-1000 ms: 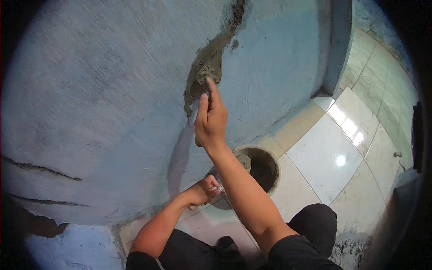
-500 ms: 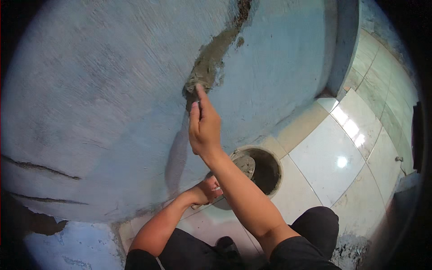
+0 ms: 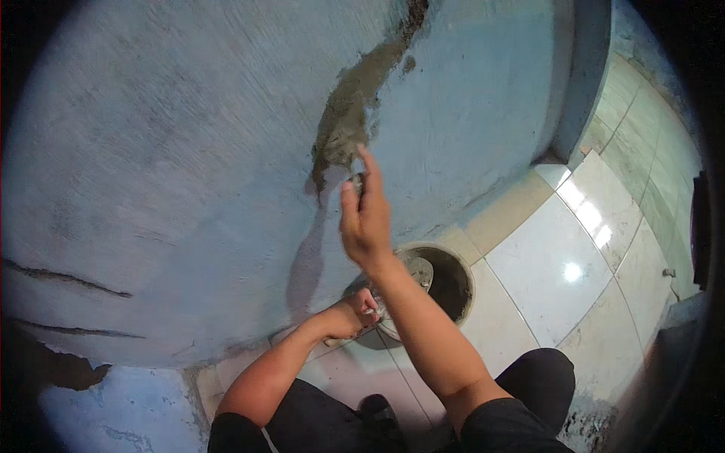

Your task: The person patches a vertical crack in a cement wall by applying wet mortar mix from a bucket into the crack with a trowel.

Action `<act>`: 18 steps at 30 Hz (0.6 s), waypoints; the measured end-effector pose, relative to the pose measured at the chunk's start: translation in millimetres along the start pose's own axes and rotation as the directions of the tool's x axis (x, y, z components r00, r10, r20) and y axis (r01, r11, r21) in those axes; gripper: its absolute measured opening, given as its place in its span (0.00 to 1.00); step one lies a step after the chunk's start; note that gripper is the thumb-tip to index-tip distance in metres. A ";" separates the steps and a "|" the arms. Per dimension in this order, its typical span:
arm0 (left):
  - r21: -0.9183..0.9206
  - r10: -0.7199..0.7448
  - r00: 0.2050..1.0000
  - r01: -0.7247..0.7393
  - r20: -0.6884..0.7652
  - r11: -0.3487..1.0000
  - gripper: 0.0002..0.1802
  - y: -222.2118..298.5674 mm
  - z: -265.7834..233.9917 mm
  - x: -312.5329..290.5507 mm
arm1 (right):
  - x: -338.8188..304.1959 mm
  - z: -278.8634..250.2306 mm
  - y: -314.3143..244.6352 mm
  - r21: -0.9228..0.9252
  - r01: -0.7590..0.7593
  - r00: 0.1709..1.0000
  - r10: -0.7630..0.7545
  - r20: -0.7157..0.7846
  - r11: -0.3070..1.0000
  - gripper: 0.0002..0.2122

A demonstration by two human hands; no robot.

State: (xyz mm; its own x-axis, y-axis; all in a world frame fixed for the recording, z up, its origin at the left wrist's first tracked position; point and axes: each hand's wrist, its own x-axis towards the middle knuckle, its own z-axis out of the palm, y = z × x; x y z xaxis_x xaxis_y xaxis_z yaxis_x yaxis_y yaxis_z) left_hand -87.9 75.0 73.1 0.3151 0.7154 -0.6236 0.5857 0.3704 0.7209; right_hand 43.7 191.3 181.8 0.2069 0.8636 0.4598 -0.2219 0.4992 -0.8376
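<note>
A strip of wet grey mortar (image 3: 349,113) fills a slanting crack in the blue wall. Just below and right of its lower end is my right hand (image 3: 368,215), index finger stretched up and thumb apart. Grey mortar shows between thumb and fingers; the other fingers are mostly hidden. Lower down, my left hand (image 3: 351,313) is closed around a trowel, its handle end sticking out below the fist. The mortar-coated trowel blade (image 3: 420,273) lies over the mouth of a round bucket (image 3: 470,291), partly behind my right forearm.
The painted wall (image 3: 189,151) curves across the left and top, with two dark cracks (image 3: 68,277) low on its left. Pale glossy tiles (image 3: 547,257) cover the floor at right. My bent knee (image 3: 540,377) is near the bucket. A wall ledge (image 3: 585,83) stands at upper right.
My right hand has drawn off the mortar, moving right and slightly down. My left hand has shifted slightly to the right, still holding the trowel over the bucket.
</note>
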 end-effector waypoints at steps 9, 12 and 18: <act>0.163 -0.137 0.990 0.128 0.046 0.978 0.19 56.6 7.2 -4.7 | 32.8 -52.7 6.2 -0.333 0.073 0.986 -0.018 0.166 0.940 0.22; 0.117 -0.144 0.989 0.138 0.040 0.983 0.18 61.4 8.5 -6.3 | 29.4 -44.8 13.1 -0.331 0.181 0.978 -0.134 0.158 0.926 0.21; 0.117 -0.142 0.989 0.137 0.036 0.984 0.18 57.2 5.0 -8.1 | 33.8 -41.7 19.8 -0.360 0.254 0.961 -0.194 0.196 0.898 0.23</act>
State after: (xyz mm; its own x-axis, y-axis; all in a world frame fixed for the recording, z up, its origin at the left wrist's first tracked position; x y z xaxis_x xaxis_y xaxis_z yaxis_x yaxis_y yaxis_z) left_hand -53.2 87.5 117.8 0.2559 0.6337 -0.7301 0.7063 0.3931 0.5887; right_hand 86.0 227.4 168.5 0.0550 0.7474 0.6621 0.1966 0.6420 -0.7411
